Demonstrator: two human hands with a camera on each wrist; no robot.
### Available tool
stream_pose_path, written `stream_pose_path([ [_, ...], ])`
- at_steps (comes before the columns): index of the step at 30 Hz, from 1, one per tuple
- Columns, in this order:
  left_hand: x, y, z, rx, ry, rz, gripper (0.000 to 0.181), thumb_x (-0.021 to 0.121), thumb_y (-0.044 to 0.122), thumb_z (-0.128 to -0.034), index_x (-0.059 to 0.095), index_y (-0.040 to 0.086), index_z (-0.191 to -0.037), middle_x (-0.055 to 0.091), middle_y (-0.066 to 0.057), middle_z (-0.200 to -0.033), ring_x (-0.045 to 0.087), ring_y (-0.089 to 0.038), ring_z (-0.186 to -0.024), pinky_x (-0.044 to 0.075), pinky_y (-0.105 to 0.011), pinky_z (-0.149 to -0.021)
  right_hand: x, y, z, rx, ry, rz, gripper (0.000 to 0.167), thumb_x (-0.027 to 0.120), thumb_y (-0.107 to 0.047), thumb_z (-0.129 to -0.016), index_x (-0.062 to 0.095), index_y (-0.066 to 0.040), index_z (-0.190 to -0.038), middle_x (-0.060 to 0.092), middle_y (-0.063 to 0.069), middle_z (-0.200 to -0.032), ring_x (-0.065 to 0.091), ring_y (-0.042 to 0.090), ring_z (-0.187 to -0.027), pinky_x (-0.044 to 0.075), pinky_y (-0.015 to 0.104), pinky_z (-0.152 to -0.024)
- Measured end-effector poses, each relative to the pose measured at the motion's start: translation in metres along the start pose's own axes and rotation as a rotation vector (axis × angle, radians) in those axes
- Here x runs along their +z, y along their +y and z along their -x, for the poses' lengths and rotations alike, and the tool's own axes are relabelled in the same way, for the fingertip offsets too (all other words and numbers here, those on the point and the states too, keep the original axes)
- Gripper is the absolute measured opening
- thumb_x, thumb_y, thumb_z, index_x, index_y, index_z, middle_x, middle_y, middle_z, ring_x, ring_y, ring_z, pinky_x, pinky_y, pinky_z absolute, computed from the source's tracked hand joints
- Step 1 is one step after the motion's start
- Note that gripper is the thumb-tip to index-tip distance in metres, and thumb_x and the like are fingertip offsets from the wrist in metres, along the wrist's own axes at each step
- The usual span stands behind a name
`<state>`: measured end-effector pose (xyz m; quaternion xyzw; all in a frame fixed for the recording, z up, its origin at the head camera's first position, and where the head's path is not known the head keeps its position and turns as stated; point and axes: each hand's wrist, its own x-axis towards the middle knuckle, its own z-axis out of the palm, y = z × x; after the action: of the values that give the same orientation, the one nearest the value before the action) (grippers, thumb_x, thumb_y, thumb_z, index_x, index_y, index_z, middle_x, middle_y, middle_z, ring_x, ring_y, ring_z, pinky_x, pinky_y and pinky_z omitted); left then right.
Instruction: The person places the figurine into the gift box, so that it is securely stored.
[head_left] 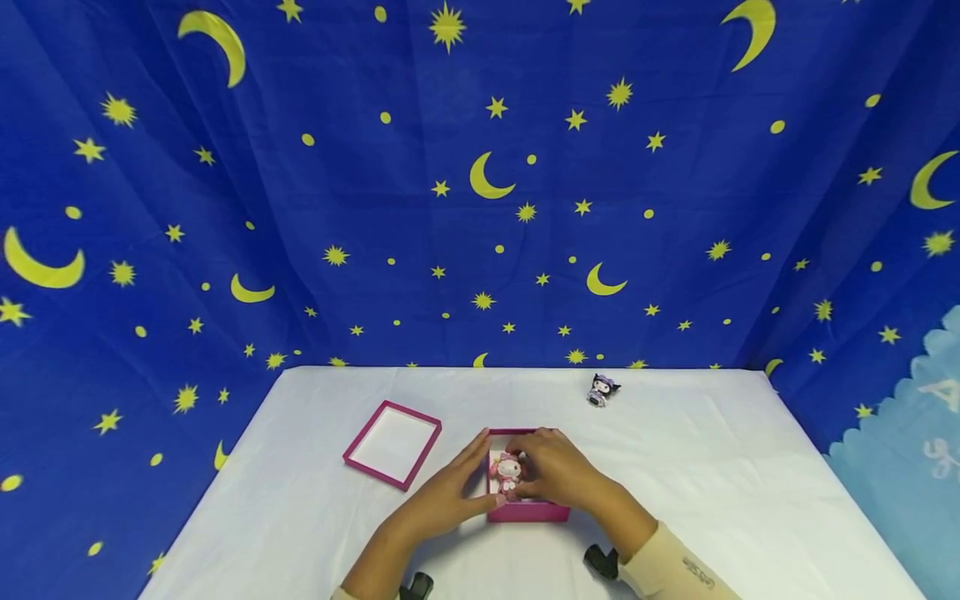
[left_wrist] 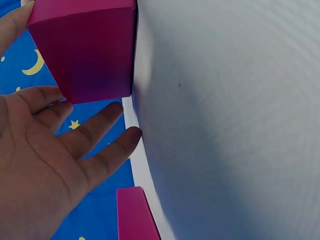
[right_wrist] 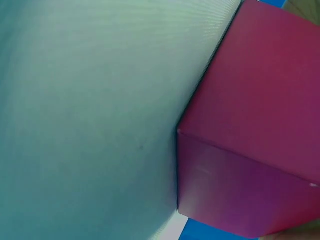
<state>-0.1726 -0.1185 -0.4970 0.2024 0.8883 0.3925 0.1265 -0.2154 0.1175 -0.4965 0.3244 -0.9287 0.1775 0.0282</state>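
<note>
White table (head_left: 712, 467); lower centre, right hand (head_left: 564, 470) pinches pink figurine (head_left: 509, 468) inside magenta box (head_left: 528, 512); left hand (head_left: 441, 498), fingers extended, touches box.

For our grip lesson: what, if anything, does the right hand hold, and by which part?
The right hand seems to grip the pink figure by the side nearest that hand.

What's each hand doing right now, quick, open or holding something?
Left hand: open, fingers extended at the side of the magenta box.
Right hand: closed, holding the pink figurine between thumb and fingers.
</note>
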Motion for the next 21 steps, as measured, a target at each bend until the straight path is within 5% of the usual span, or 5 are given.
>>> stream_pose_path([
  [11, -0.001, 0.0, 0.0, 0.0, -0.007, -0.001, 0.09, 0.065, 0.059, -0.0917, 0.018, 0.031, -0.163, 0.005, 0.019, -0.17, 0.019, -0.03, -0.157, 0.024, -0.061, -0.124, -0.005, 0.002, 0.005, 0.025, 0.048, -0.237, 0.057, 0.084, -0.037, -0.082, 0.064, -0.015, -0.13, 0.071, -0.002, -0.121, 0.063, 0.018, -0.112, 0.051, 0.045, -0.102],
  [21, -0.002, 0.0, -0.001, 0.008, -0.013, 0.006, 0.089, 0.065, 0.056, -0.0928, 0.018, 0.027, -0.163, 0.007, 0.01, -0.172, 0.019, -0.03, -0.157, 0.023, -0.062, -0.124, -0.012, 0.004, 0.007, 0.081, 0.073, -0.449, 0.066, 0.079, -0.042, -0.085, 0.057, -0.014, -0.141, 0.066, 0.003, -0.12, 0.061, 0.019, -0.111, 0.053, 0.043, -0.101],
])
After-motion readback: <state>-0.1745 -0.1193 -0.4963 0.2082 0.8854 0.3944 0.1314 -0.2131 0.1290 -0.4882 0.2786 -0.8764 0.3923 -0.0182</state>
